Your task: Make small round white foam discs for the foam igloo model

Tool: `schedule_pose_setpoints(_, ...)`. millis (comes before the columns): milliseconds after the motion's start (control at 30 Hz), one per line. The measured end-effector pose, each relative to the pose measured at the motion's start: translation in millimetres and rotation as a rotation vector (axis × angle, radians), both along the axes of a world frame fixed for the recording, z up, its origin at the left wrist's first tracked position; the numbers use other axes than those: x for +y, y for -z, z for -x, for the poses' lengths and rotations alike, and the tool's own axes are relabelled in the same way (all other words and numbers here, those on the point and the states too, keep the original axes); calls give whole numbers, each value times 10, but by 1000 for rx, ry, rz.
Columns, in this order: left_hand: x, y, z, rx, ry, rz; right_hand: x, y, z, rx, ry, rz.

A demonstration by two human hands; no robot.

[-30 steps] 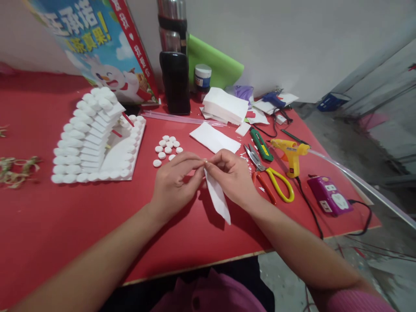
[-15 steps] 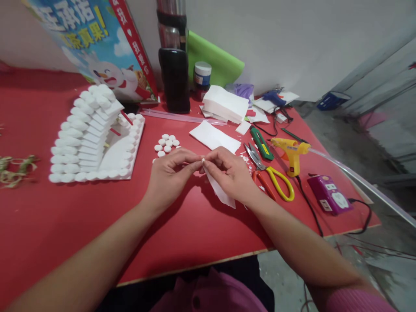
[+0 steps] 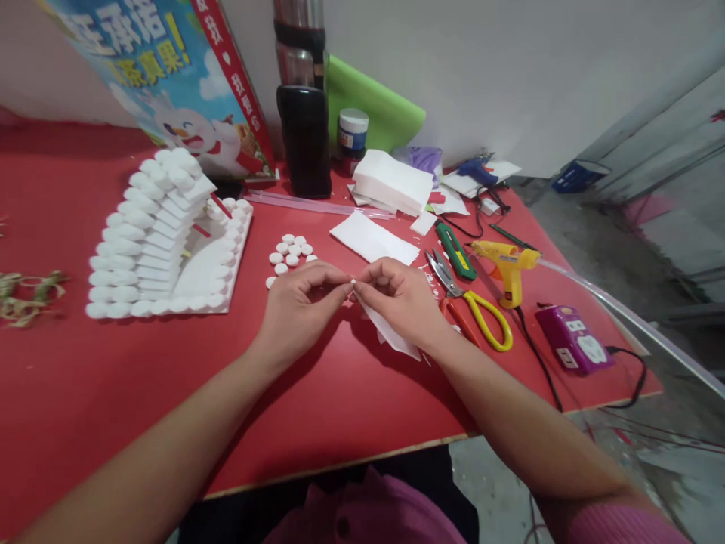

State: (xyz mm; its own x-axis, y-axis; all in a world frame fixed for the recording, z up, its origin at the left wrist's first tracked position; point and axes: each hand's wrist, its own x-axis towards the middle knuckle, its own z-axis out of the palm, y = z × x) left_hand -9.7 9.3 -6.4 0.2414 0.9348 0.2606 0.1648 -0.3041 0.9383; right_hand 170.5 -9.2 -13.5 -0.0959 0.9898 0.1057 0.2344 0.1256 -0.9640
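Over the middle of the red table, my left hand and my right hand meet at the fingertips. Between them they pinch the rolled tip of a white tissue strip. Its loose end hangs below my right palm; most of the rolled part is hidden by fingers. Several white oval pads lie just beyond my left hand. A folded white sheet rests beyond my right hand. At the left stands a stepped white model edged with similar pads.
To the right lie scissors, a green cutter, a yellow glue gun with its cord, and a purple power socket. A black phone, a jar and stacked white sheets stand at the back.
The loose end of the tissue strip has swung slightly to the right. Both hands stay in nearly the same place, still pinching together.
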Motion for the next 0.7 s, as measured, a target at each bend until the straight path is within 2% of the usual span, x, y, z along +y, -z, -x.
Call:
schedule_pose_setpoints(167, -7, 17, -13, -7, -23, -40, -36, -74, -3, -199, 50, -149)
schedule_pose_setpoints(233, 1, 20, -16, -33, -9, 31, -38, -73, -7, -223, 47, -173)
schedule_pose_setpoints(367, 15, 10, -22, -106, 15, 269, -25, -66, -32, -220, 8, -165)
schedule_pose_setpoints(433, 9, -14, -28, -122, 16, 331, -10, -81, -52, -174, -26, -135)
schedule_pose_setpoints(533, -18, -56, -38, -154, 22, 343, 30, -114, -82, 86, -41, 52)
schedule_pose_setpoints(600, -34, -67, -39, -215, 50, 385, 63, -127, -95, 339, -87, 310)
schedule_pose_setpoints(700, -33, -48, -26, -282, 77, 444, 99, -125, -102, 567, -287, 697)
